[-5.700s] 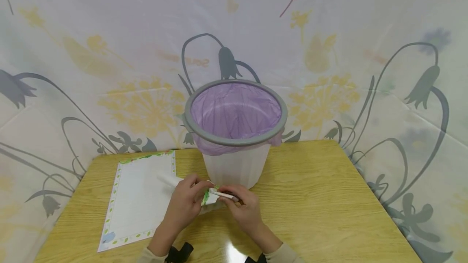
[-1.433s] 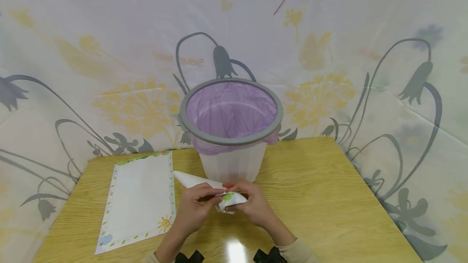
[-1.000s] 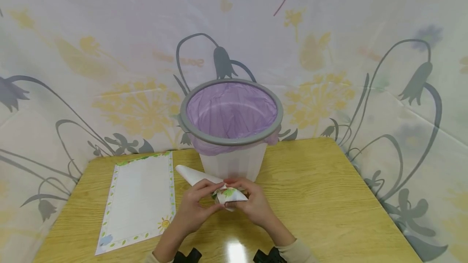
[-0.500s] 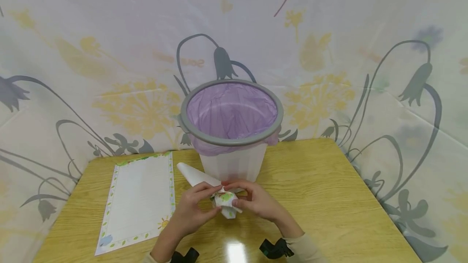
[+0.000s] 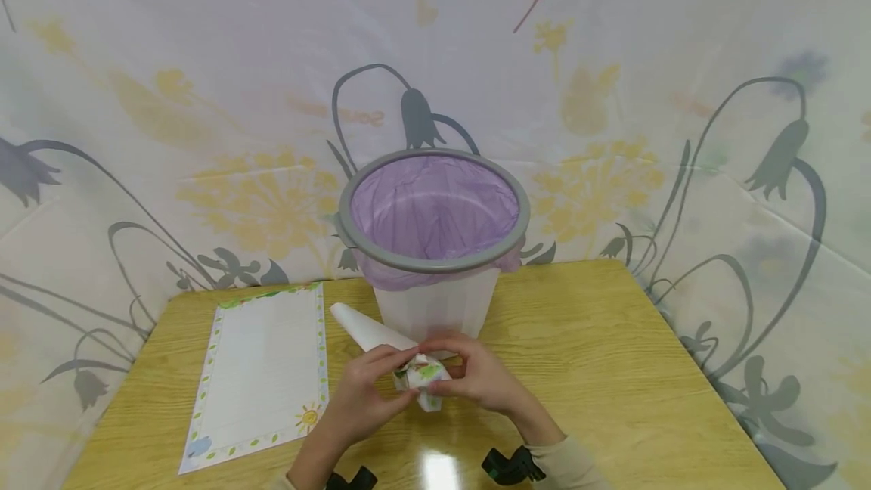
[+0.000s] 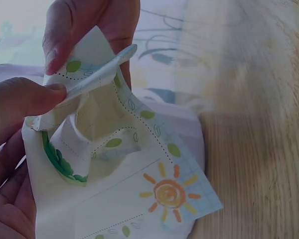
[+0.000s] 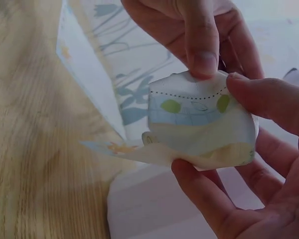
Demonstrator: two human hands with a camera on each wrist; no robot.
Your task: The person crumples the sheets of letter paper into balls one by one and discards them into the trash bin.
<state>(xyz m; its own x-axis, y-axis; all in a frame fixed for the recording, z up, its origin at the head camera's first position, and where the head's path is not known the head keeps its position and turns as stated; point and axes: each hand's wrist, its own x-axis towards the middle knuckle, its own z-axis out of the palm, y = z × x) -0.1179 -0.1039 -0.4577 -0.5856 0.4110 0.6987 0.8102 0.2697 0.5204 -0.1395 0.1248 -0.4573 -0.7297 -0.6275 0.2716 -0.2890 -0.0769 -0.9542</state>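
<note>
A white sheet of paper (image 5: 425,373) with a printed leaf border is held in front of the bin, bent and folded over at its near end. Its other end sticks out to the far left as a smooth cone. My left hand (image 5: 364,395) pinches the folded part from the left, with the thumb on top in the left wrist view. From the right, my right hand (image 5: 479,376) grips the same bundle between thumb and fingers. A printed sun marks one loose corner of the paper (image 6: 114,194). In the right wrist view, both thumbs press at the top edge of the folded paper (image 7: 199,129).
A white bin (image 5: 435,301) with a grey rim and purple bag liner stands just beyond the hands. On the left, a second bordered sheet (image 5: 261,376) lies flat on the wooden table (image 5: 599,376). A flower-printed curtain (image 5: 612,59) hangs behind the table.
The paper's near end has been folded into a more compact bundle, with a flap now pointing down toward me. The right hand has shifted its grip; the cone end has swung up toward the bin.
</note>
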